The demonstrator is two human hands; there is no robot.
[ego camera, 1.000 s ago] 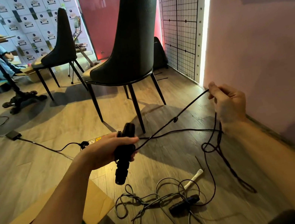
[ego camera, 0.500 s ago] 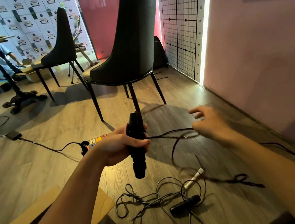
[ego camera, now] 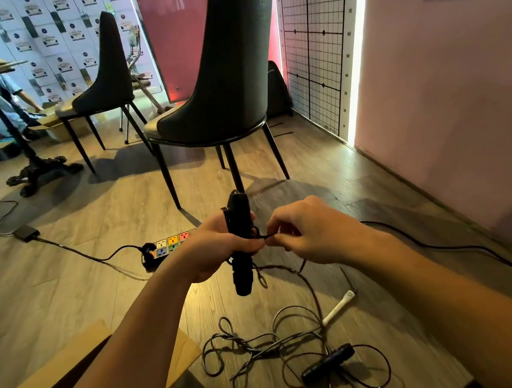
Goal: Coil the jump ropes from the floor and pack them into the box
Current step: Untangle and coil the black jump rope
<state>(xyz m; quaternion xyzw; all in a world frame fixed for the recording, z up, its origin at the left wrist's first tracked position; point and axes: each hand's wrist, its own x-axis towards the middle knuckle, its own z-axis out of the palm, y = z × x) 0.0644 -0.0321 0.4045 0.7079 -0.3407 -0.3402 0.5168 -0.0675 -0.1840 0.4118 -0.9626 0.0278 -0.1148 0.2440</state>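
right hand point(ego camera: 320, 234) has moved in from the side to just beside the black handles point(ego camera: 240, 248), fingers pinching the black cord point(ego camera: 445, 246). left hand point(ego camera: 213, 249) clamped round the handles, upright. second jump rope point(ego camera: 291, 345) tangled on the floor below the handles; cardboard box point(ego camera: 42, 385) lower left of them.

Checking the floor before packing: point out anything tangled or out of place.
The thin dark jump rope on the wooden floor lies in a knotted heap, with a black handle and a white handle caught among its loops. The cardboard box sits beside it.
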